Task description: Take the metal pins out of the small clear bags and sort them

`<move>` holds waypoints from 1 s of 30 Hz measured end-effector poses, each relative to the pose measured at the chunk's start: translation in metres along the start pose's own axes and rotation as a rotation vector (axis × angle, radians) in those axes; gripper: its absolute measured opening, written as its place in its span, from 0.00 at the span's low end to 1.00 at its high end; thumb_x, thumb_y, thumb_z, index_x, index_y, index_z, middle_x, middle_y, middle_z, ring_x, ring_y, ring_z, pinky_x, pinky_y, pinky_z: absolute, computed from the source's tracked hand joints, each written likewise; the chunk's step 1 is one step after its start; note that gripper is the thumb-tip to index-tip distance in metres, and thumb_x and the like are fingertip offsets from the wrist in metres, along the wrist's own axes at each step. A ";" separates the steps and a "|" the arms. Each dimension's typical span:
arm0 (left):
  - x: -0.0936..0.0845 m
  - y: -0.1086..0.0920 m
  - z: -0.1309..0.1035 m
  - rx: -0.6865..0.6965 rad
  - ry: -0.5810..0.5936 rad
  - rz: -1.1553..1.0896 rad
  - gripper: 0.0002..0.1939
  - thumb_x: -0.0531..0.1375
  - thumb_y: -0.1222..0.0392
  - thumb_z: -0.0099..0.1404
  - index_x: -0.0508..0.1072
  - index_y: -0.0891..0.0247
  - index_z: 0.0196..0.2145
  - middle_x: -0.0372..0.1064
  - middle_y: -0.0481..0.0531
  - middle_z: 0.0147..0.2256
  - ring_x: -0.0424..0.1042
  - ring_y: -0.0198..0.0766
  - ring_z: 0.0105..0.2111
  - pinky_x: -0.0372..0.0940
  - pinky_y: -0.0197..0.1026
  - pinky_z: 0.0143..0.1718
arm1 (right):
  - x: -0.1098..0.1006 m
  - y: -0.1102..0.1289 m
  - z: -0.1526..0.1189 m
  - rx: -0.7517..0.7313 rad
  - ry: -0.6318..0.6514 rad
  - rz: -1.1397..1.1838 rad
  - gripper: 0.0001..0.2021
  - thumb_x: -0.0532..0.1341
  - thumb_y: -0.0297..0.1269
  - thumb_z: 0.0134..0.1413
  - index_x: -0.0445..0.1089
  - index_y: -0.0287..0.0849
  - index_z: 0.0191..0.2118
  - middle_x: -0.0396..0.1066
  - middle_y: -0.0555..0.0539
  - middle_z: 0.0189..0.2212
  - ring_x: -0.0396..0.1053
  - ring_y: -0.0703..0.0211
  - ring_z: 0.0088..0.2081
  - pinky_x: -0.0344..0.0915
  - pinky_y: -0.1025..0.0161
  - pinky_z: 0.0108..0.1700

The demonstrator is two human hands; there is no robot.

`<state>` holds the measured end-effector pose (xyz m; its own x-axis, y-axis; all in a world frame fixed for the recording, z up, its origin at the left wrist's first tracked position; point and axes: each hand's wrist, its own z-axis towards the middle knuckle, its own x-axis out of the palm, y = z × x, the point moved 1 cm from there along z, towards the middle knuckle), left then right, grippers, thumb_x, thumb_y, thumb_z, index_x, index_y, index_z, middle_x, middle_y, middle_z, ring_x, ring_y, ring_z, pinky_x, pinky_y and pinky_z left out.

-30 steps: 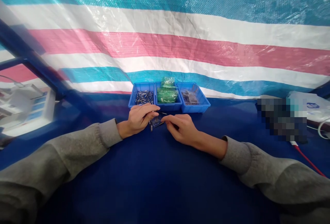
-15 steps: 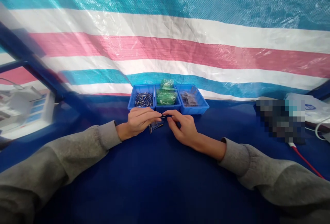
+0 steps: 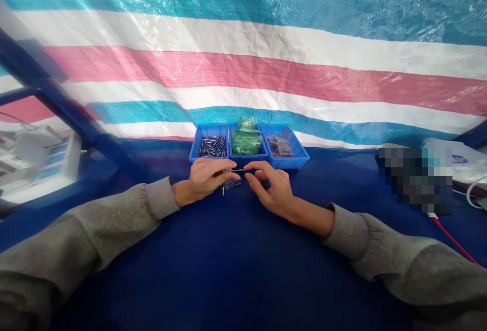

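Note:
Between my hands, in front of the blue bins, is a thin metal piece [image 3: 236, 170]. My left hand [image 3: 207, 179] has its thumb and fingers closed on the piece's left part. From the right, my right hand [image 3: 272, 187] is at the piece's other end, its thumb and index fingertips a little apart; whether it grips the end cannot be made out. Beneath my left fingers lie small items in a clear and blue packet [image 3: 232, 185], with a metal pin [image 3: 222, 190] at its left, on the dark blue table [image 3: 243, 260].
Behind my hands stand a blue bin of metal pins [image 3: 213, 146], one with green plastic bags [image 3: 246, 143], and one with clear packets [image 3: 280, 146]. At right are a blurred dark object [image 3: 418, 178], a red cable [image 3: 454, 239] and a white bag [image 3: 462, 161]. White equipment [image 3: 41, 163] stands left.
My left fingers have opened slightly, and more of the thin metal piece shows between my hands. My right fingertips have shifted slightly, while both arms stay nearly in place.

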<state>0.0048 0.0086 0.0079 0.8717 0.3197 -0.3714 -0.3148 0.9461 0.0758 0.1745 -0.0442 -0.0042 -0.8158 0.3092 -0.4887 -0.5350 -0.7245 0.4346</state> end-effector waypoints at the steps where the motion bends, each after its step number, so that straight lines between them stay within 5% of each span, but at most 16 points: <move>1: 0.000 0.000 0.000 -0.001 0.001 -0.001 0.13 0.60 0.52 0.58 0.71 0.66 0.28 0.74 0.46 0.21 0.72 0.28 0.19 0.66 0.27 0.25 | 0.000 0.000 0.000 0.000 -0.001 0.000 0.05 0.52 0.33 0.58 0.63 0.40 0.39 0.52 0.60 0.12 0.51 0.71 0.13 0.51 0.72 0.19; 30: -0.001 0.001 0.000 -0.052 0.072 0.021 0.13 0.60 0.52 0.59 0.70 0.66 0.29 0.71 0.45 0.20 0.66 0.25 0.15 0.61 0.27 0.21 | 0.000 0.001 0.000 0.016 -0.046 -0.031 0.04 0.51 0.32 0.59 0.61 0.41 0.35 0.57 0.60 0.12 0.53 0.70 0.13 0.53 0.71 0.20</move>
<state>0.0038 0.0091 0.0079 0.8362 0.3331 -0.4357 -0.3534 0.9347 0.0364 0.1738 -0.0453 -0.0040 -0.8081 0.3593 -0.4668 -0.5629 -0.7047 0.4319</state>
